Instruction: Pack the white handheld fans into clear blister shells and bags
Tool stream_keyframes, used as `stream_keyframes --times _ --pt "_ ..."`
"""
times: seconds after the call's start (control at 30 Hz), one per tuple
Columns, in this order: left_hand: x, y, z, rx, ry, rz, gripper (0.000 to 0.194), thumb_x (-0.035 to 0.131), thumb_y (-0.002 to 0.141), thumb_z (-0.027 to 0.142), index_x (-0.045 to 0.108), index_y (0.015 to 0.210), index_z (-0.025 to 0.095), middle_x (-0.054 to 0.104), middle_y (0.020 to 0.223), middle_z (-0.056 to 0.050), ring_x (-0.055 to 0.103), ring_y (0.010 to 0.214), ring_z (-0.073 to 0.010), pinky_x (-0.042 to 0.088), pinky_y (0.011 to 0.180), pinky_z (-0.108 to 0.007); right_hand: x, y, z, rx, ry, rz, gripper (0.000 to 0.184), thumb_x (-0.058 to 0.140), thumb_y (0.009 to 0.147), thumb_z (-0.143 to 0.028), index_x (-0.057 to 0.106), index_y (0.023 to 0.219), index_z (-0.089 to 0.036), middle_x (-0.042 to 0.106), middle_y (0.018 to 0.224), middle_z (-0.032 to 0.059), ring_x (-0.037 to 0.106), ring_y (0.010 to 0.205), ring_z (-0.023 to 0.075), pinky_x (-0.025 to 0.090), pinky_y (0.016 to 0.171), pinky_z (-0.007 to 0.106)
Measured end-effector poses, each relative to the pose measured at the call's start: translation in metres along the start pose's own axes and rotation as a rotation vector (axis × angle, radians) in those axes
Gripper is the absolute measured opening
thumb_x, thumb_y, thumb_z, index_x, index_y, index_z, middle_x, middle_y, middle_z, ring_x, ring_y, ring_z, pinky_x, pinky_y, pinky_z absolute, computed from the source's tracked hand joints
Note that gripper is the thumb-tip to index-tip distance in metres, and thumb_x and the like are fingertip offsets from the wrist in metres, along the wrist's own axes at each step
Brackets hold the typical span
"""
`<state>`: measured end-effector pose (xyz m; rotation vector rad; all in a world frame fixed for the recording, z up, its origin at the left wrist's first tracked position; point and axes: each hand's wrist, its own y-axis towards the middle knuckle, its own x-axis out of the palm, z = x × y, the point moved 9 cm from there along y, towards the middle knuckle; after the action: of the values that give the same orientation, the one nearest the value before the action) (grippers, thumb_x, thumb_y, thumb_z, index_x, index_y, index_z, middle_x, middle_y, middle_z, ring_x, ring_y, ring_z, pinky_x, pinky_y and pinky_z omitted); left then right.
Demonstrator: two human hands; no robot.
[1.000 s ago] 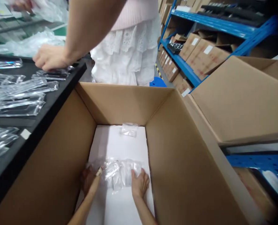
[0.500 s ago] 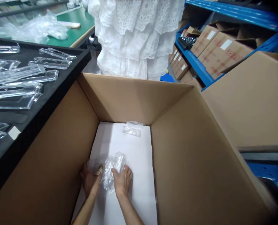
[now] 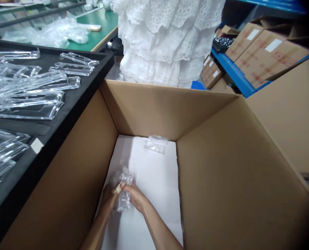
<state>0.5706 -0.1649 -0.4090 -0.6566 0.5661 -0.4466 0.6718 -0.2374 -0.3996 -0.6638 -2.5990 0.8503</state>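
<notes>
While I view the box (image 3: 222, 166) from above | left hand (image 3: 108, 195): fingers grasping bundle (image 3: 123, 202) | right hand (image 3: 135, 195): fingers grasping its right side | bundle: over white sheet (image 3: 146, 180), near left wall (image 3: 73, 163) | packet (image 3: 155, 147): on sheet, by far wall (image 3: 164, 111).

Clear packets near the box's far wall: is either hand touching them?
No, the left hand and right hand are at the clear bundle, well short of those packets.

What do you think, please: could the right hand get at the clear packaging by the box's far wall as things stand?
Probably yes: only bare white sheet seems to lie between the right hand and the clear packaging, though that hand is occupied with the clear plastic bundle.
</notes>
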Motion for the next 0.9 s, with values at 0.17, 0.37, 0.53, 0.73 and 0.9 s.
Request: stream_keyframes --times 0.17,0.37,0.53,0.73,0.9 --pt "0.036 -0.017 0.006 -0.068 -0.324 -0.261 0.052 0.078 0.058 0.036 0.062 0.104 0.016 0.067 0.110 -0.012 0.059 0.107 -0.0286 0.048 0.086 -0.033 -0.025 0.002 -0.018 -0.016 -0.125 -0.053 0.038 0.053 0.075 -0.048 0.064 0.084 -0.012 0.065 0.068 0.0051 0.064 0.065 0.0185 0.049 0.064 0.031" --pt "0.125 -0.020 0.049 -0.274 -0.851 -0.421 0.028 0.073 0.067 0.022 0.067 0.093 0.012 0.071 0.095 -0.011 0.065 0.095 -0.0256 0.050 0.084 -0.032 -0.108 0.029 -0.088 -0.095 -0.646 0.208 0.019 0.067 0.065 -0.024 0.068 0.082 -0.016 0.048 0.135 0.0115 0.026 0.132 0.0339 0.022 0.104 0.047" --pt "0.177 -0.005 0.080 -0.267 -0.943 -0.381 0.022 0.062 0.079 0.019 0.064 0.099 0.012 0.072 0.087 -0.009 0.068 0.084 -0.0209 0.053 0.077 -0.030 -0.158 0.049 -0.128 -0.140 -0.993 0.289 0.018 0.071 0.065 -0.023 0.069 0.082 -0.019 0.016 0.154 0.0033 -0.013 0.137 0.0367 -0.008 0.105 0.053" --pt "0.177 0.000 0.076 -0.277 -0.890 -0.266 0.027 0.066 0.077 0.021 0.062 0.101 0.012 0.071 0.081 -0.007 0.068 0.077 -0.0192 0.053 0.073 -0.028 -0.174 0.059 -0.127 -0.117 -1.124 0.297 0.040 0.072 0.066 -0.032 0.064 0.104 -0.023 0.021 0.151 0.0062 0.028 0.131 0.0356 0.027 0.101 0.045" --pt "0.179 -0.005 0.086 -0.254 -0.917 -0.319 0.022 0.065 0.077 0.019 0.063 0.098 0.012 0.071 0.077 -0.007 0.068 0.074 -0.0188 0.052 0.071 -0.027 -0.176 0.052 -0.124 -0.040 -1.164 0.440 0.083 0.067 0.073 -0.029 0.024 0.142 -0.010 0.049 0.132 0.0177 0.051 0.116 0.0273 0.037 0.092 0.034"
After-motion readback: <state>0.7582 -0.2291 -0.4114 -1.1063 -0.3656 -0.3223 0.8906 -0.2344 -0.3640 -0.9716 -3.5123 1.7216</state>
